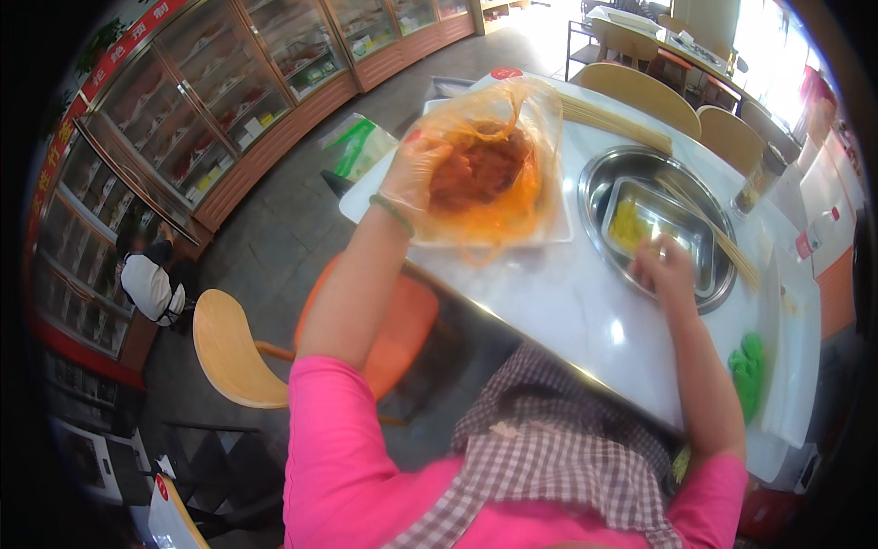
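Note:
My left hand point(416, 174), in a thin clear glove with a green band at the wrist, is closed on the left side of a clear plastic bag point(540, 119). Inside the bag is a heap of red, sauced meat-like pieces point(485, 169) with orange liquid. The bag rests on a white tray point(565, 229). My right hand point(663, 265) has its fingers curled together over the near edge of a rectangular metal tray point(700, 247). Yellow pieces point(628, 227) lie in that tray, which sits in a round steel basin point(594, 174). Whatever the right fingers hold is too small to make out.
Thin wooden sticks point(704, 224) lie across the basin; a bundle of sticks point(617, 123) is behind it. A green crumpled item point(747, 375), a long white tray point(794, 348) and a bottle point(817, 233) are at right. An orange chair point(393, 316) stands left of the table.

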Available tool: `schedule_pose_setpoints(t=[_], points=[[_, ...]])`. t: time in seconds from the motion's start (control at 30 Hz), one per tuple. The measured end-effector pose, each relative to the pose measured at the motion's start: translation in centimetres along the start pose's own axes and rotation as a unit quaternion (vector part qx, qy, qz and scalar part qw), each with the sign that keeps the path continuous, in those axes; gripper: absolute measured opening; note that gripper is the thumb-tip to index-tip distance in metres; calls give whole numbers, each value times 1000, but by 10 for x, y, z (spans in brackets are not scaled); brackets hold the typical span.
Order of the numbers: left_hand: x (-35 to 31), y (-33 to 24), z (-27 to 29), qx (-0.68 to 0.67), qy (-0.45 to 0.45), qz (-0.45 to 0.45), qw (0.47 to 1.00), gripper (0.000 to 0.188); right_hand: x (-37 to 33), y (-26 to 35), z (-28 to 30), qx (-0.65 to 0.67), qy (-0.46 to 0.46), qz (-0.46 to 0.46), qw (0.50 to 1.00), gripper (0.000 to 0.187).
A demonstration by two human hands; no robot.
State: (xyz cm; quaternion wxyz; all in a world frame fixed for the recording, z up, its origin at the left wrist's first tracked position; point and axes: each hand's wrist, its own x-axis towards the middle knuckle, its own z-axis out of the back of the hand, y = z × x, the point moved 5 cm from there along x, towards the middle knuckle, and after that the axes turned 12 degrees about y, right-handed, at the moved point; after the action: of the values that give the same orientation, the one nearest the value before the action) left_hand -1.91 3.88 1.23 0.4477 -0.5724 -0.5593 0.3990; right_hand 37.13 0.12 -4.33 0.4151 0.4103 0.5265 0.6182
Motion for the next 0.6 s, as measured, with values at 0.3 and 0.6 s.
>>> schedule_pose_setpoints(t=[0.3, 0.6], points=[[2, 19, -13, 18, 96, 46, 994, 20, 64, 81, -112, -57, 150, 146, 976, 8], [-5, 18, -28, 10, 127, 54, 990, 20, 108, 89, -152, -203, 96, 197, 954, 11]])
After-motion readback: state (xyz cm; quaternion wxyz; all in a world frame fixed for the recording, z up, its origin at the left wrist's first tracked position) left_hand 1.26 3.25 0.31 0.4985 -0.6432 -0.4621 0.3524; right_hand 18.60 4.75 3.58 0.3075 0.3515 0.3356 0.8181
